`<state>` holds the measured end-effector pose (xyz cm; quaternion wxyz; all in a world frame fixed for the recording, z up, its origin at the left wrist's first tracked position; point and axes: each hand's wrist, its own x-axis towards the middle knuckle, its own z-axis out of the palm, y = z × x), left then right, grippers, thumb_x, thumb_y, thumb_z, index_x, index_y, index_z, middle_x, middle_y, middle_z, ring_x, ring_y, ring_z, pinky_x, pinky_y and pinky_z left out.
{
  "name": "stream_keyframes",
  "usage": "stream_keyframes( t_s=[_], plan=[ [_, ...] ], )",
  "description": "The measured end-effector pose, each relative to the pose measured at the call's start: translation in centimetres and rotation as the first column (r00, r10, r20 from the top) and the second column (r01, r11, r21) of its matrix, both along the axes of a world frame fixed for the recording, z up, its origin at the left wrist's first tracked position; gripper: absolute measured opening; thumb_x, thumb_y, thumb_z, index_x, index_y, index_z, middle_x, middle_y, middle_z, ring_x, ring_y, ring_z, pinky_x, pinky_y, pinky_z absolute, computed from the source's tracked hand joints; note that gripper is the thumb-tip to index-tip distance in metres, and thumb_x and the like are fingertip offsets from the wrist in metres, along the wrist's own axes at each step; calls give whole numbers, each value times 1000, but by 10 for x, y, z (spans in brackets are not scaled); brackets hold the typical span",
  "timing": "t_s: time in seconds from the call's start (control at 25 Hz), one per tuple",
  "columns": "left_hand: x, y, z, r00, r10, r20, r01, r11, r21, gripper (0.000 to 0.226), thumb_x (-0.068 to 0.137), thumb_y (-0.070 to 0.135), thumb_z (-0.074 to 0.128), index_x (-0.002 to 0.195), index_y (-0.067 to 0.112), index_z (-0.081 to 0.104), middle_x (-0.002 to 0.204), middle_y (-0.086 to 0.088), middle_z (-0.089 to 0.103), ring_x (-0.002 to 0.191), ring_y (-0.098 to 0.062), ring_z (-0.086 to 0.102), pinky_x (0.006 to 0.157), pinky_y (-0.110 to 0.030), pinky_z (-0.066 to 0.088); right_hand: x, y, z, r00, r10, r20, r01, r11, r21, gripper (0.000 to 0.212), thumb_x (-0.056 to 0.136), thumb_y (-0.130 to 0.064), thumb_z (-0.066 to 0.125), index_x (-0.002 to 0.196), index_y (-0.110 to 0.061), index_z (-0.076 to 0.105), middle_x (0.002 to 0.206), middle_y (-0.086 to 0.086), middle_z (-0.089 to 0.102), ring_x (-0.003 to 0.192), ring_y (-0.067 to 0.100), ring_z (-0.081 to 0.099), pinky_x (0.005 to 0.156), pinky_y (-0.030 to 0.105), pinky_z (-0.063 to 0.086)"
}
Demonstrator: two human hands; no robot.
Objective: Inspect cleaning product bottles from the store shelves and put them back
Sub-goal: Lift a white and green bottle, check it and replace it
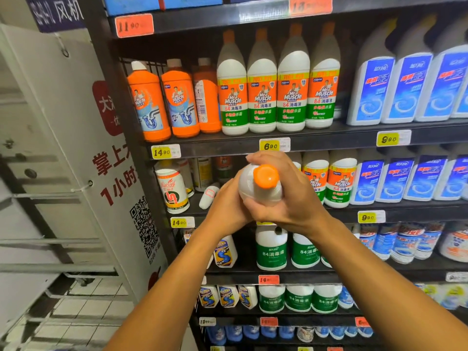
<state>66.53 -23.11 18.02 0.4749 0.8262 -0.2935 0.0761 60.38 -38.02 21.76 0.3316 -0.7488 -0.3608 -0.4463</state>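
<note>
Gripping one white Mr Muscle 84 disinfectant bottle between them, the left hand and right hand hold it before the shelf. Its long axis points at the camera, orange cap nearest, base toward the matching bottles just right of it.

Left hand, right hand grip white orange-capped bottle before shelves.

My two bare forearms outstretched — left hand and right hand cupped together (fingers curled) round a bottle.
</note>
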Motion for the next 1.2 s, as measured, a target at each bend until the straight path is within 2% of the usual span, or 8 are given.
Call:
stream_keyframes(
  t_s=[0.12,0.24,0.36,0.64,0.76,0.88,1.04,1.2],
  plan=[
    [-1,2,-6,986,-119,-117,119,993,-4,75,58,34,89,122,40,51,114,14,68,106,-5,66,92,-39,56,5,-4,12,951,91,-296,6,951,310,52,75,-42,70,121,-24,54,112,0,65,104,15,63,88,32,51],
    [-11,2,-19,946,-221,-235,197,973,-124,76,59,26,88,124,31,49,116,4,69,106,-12,68,92,-36,56,18,-8,25,908,148,-393,64,875,479,39,76,-41,69,108,-21,58,96,-6,66,84,2,64,75,23,53],
    [-22,-1,-21,895,-290,-341,227,951,-212,65,68,16,83,123,26,51,116,1,69,105,-14,68,87,-27,56,31,-10,29,828,139,-544,194,838,510,18,79,-35,66,92,-23,61,90,1,67,77,8,66,69,31,54],
    [-46,-1,-23,813,-357,-459,196,912,-361,44,73,16,75,114,21,59,102,5,75,96,-14,71,80,-24,56,41,-22,24,657,222,-721,239,845,478,25,80,-50,65,88,-26,66,77,-7,72,74,11,71,60,23,55],
    [-55,-1,-16,660,-473,-584,113,831,-545,51,63,29,76,110,13,64,95,-4,77,85,-17,74,70,-29,59,44,-30,17,431,430,-794,239,794,559,38,88,-59,59,105,-26,67,87,0,78,84,21,74,65,30,58],
    [-61,-7,-2,449,-582,-678,-19,753,-658,67,63,37,80,120,7,61,101,-16,73,85,-27,72,77,-42,60,48,-29,4,190,739,-646,285,588,757,60,87,-60,58,115,-8,66,92,18,74,77,29,74,64,39,60],
    [-63,-9,21,220,-594,-774,-80,780,-621,90,64,59,74,136,8,54,111,-23,65,80,-40,70,63,-45,60,51,-27,-18,122,797,-592,413,502,760,49,90,-50,55,94,-2,66,74,18,70,61,26,70,56,33,59],
    [-64,-9,26,157,-582,-798,-171,780,-602,95,66,64,69,139,6,51,113,-25,63,72,-42,70,52,-40,60,49,-24,-29,112,813,-572,445,473,760,41,89,-44,56,86,-5,68,70,14,69,57,23,68,55,31,58]
  ],
)
